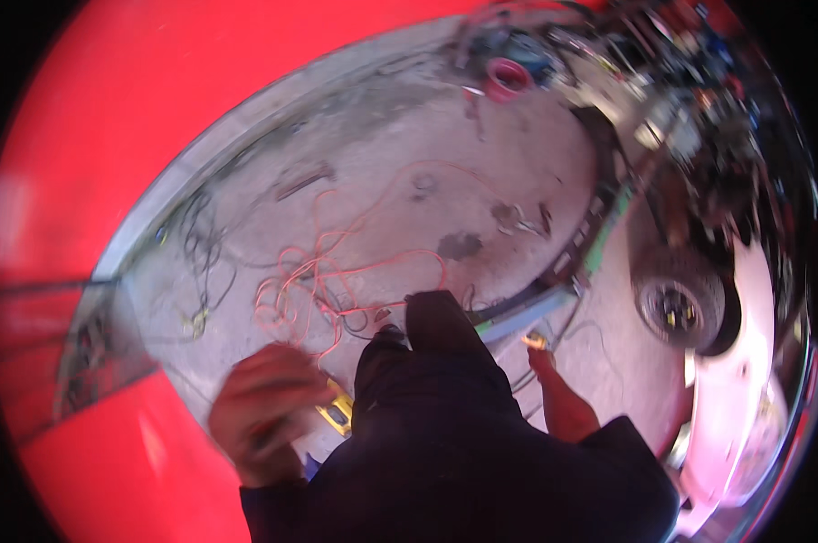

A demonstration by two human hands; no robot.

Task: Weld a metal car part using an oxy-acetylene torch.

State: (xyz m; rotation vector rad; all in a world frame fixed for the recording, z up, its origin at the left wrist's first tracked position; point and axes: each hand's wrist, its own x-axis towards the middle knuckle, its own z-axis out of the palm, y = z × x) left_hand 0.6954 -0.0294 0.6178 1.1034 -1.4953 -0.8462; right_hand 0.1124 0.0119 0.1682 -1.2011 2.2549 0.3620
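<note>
My left hand (273, 403) is raised at the lower left, in front of a red surface, and its fingers are smeared by motion. Just right of its fingertips is a yellow tool with dark parts (338, 412), partly hidden by my dark clothing; whether the hand touches it I cannot tell. On the other side of my body, my right hand (545, 369) is lowered, its fingers closed at a small yellow object (536, 341). That object's kind is too blurred to tell. A long blue-grey and green strip (536, 312) passes close beside it.
Orange cord (314, 271) lies in loops on the concrete floor (382, 199) before my feet. Darker cords (205, 253) lie farther left. A red bucket (507, 80) stands among clutter at the far right. A wheel (676, 308) and pale vehicle bodywork (735, 389) are on the right.
</note>
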